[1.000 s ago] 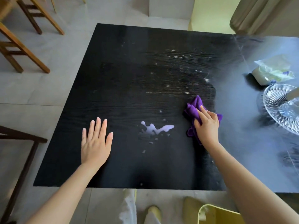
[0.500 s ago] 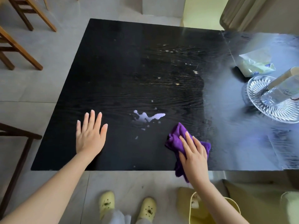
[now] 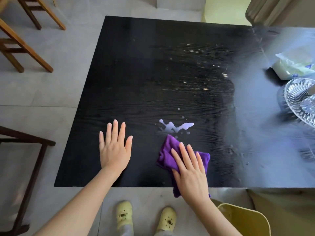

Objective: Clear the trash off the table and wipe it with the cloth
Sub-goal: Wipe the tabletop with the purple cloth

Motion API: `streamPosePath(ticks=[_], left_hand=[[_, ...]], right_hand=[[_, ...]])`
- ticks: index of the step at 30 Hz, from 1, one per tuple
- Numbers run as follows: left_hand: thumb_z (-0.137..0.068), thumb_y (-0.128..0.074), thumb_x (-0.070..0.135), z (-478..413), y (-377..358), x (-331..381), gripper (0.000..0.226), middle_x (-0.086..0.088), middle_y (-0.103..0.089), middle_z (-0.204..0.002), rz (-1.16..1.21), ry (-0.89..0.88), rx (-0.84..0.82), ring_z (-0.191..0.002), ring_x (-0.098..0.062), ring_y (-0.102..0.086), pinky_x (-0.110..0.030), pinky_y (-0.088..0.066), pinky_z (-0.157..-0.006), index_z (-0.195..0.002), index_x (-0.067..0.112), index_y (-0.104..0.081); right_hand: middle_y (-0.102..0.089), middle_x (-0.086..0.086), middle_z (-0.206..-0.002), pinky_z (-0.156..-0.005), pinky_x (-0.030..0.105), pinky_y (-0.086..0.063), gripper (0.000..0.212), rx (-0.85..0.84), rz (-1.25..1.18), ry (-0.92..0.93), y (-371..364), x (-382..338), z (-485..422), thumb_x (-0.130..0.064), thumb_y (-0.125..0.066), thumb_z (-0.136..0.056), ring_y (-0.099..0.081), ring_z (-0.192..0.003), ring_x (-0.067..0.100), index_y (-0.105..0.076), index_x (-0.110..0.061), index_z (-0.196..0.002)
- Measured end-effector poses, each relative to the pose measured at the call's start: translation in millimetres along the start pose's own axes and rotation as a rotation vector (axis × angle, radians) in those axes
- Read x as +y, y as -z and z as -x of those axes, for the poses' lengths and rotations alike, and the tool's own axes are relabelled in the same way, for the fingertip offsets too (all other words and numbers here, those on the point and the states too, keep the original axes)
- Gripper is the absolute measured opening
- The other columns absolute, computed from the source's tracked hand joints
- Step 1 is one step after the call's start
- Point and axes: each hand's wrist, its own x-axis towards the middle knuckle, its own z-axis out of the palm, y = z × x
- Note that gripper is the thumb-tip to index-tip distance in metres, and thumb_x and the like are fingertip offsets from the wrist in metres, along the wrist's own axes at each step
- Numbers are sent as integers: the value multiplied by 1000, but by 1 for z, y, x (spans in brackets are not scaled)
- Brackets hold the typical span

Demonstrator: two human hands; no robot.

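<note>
The left hand (image 3: 115, 150) lies flat on the black tabletop (image 3: 136, 74), palm down, fingers straight and slightly fanned, holding nothing. The right hand (image 3: 189, 169) is also spread flat, palm down, pressing the purple cloth (image 3: 167, 155) against the tabletop near its front edge; the fingers point up and to the left across the fabric. One end of the cloth hangs over the front edge beneath the wrist, and its far corner reaches just short of a pale liquid spill (image 3: 177, 127) with small droplets around it. Farther back, scattered light crumbs (image 3: 205, 80) dot the wood grain. At the right side stand a cut-glass dish (image 3: 296, 106) and, behind it, a plastic packet (image 3: 293, 67), well apart from both hands. Below the tabletop's front edge are two pale yellow clogs (image 3: 144, 217) on the tiled floor (image 3: 42, 91), and a yellow bin (image 3: 245, 220) sits under the right forearm.
</note>
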Motion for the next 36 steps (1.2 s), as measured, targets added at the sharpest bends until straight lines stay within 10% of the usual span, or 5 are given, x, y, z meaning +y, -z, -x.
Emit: streamPosePath(ticks=[22, 36], left_hand=[[-95, -15, 49, 0, -8, -1, 63, -11, -32, -153, -53, -32, 59, -143, -28, -28, -50, -21, -115, -146, 14, -30], [-94, -4, 50, -3, 3, -16, 60, 3, -3, -161, 80, -88, -33, -148, -15, 2, -38, 2, -120, -150, 27, -6]], right_hand=[[-24, 2, -157, -119, 44, -12, 48, -2, -119, -134, 2, 34, -299, -35, -32, -98, -13, -147, 27, -31, -24, -144], [-52, -2, -141, -106, 40, -36, 47, -66, -244, 315, 4, -20, -90, -38, -45, -85, -47, -132, 23, -57, -23, -128]])
